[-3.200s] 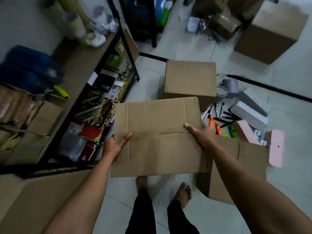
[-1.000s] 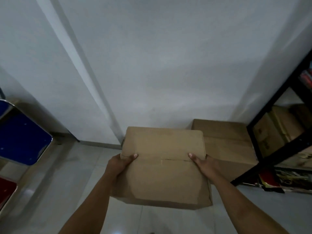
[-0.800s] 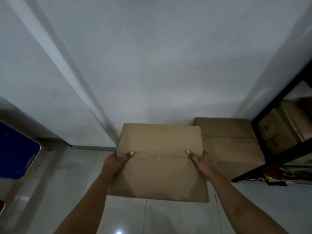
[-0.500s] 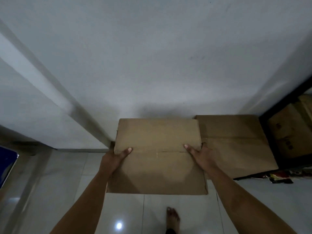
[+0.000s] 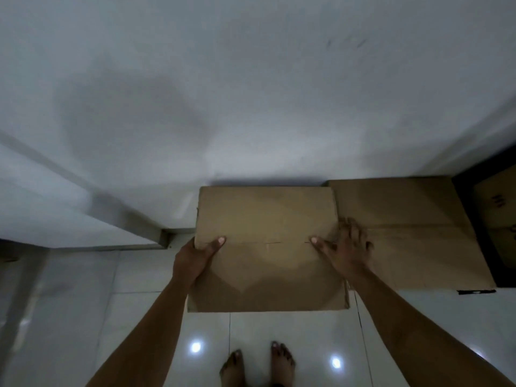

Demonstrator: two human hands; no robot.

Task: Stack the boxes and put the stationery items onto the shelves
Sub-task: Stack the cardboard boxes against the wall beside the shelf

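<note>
Head camera looks steeply down, close above the floor (image 5: 293, 344)

storeroom | cardboard boxes (image 5: 405, 233) on tile floor (image 5: 69, 317) | black shelf frame (image 5: 472, 219)

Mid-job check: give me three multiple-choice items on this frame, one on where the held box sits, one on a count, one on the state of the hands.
1. Where is the held box relative to the second box?
A. On top of it
B. Beside it, on its left, near the wall
C. Inside the shelf

2. How many bare feet show on the floor?
A. None
B. One
C. Two

3. What are the hands doing?
A. Both grip the box's sides, thumbs on top
B. Both hang free
C. Only the left hand touches the box

Answers:
1. B: the two cartons lie side by side along the wall, the held one on the left.
2. C: two feet appear at the bottom edge.
3. A: the left hand and the right hand each clasp a side, thumb laid near the flap seam.
</note>
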